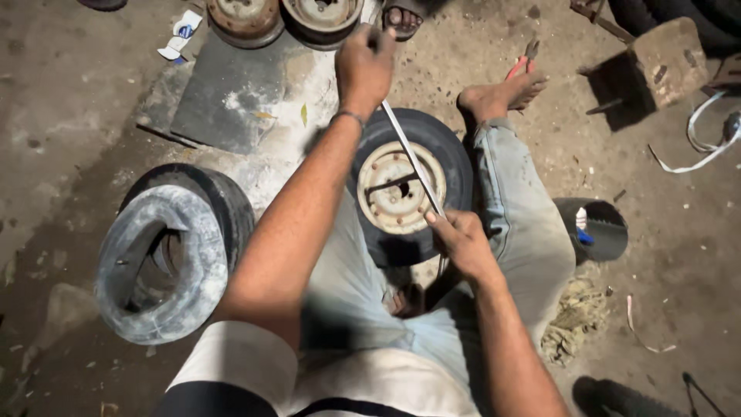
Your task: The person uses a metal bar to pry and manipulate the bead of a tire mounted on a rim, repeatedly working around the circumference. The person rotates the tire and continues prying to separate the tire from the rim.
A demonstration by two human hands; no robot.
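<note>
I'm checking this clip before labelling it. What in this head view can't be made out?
- Far end of the thin strip: hidden inside the left hand.
- Wheel, near side: covered by the right hand and legs.
- Rims at top: cut off by the frame edge.
- Small tire, bottom right: cut off and dark.

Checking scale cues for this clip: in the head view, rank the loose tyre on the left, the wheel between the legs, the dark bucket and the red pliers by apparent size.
1. Loose tyre, though it lies nearer the camera.
2. Wheel.
3. Bucket.
4. Pliers, smallest and farthest.
</note>
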